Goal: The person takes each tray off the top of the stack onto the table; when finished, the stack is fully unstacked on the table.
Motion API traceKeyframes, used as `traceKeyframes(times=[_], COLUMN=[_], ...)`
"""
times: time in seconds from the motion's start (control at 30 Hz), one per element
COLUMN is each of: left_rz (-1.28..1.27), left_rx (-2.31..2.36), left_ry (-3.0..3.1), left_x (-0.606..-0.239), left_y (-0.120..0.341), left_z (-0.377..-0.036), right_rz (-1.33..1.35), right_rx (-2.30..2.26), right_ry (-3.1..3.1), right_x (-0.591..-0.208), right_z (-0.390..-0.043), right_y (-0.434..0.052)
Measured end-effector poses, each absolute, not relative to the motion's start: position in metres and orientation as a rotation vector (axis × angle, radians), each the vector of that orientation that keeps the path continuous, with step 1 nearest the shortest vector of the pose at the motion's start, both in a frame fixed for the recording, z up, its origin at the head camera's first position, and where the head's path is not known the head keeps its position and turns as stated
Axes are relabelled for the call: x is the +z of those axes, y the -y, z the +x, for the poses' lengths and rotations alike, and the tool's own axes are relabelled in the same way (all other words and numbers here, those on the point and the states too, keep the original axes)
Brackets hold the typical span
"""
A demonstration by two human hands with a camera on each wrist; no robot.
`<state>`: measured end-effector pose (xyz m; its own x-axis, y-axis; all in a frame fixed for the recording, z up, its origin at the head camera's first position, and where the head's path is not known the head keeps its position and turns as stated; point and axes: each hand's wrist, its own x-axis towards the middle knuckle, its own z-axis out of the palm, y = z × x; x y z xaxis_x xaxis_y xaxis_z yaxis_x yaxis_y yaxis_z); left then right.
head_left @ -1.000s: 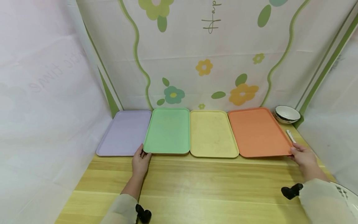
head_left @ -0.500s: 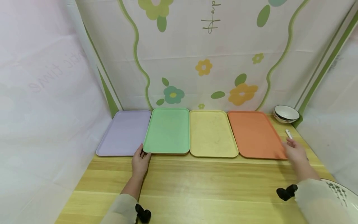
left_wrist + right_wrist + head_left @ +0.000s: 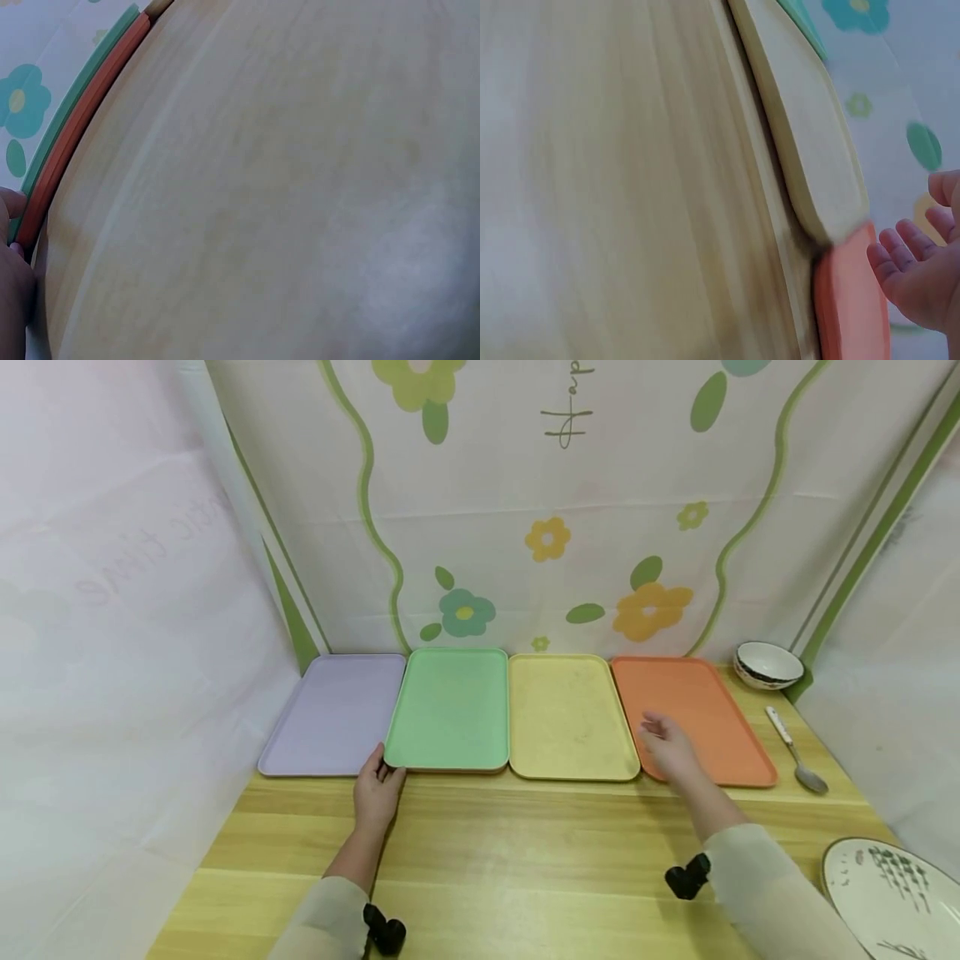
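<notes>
Where right hand (image 3: 667, 752) hovers: orange tray (image 3: 705, 710) beneath.

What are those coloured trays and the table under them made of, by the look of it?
The green tray, yellow tray, orange tray and purple tray look like moulded plastic, matte: flat uniform colour, rounded corners, a thin raised rim. The table looks like pale wood or wood-look laminate, smooth with a faint sheen; grain lines run along it. Which, I cannot tell.
</notes>
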<state>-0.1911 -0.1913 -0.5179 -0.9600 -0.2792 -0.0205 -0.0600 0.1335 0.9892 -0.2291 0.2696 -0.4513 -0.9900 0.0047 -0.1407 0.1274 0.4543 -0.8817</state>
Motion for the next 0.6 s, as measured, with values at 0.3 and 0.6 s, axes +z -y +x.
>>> traceKeyframes(times=[0.3, 0.6], left_rz=[0.352, 0.348], left_rx=[-1.936, -1.95], left_ry=[2.241, 2.223], left_x=[-0.519, -0.517], left_y=[0.191, 0.191], left_z=[-0.192, -0.191], right_rz=[0.069, 0.061], right_rx=[-1.627, -1.682], right_ry=[-2.496, -2.438], right_x=[-0.463, -0.477], right_z=[-0.237, -0.241], right_y=[-0.2, -0.144])
